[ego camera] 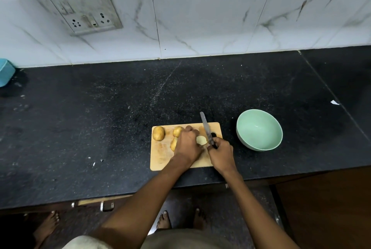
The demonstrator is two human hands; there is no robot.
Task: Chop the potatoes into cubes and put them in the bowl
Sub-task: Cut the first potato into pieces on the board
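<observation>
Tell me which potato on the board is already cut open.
The potato under the left hand, beside the knife: its pale cut face shows. The other potatoes, like the far-left one, show only brown skin.

potatoes (158,133) on board (160,158), bowl (259,130) right
</observation>
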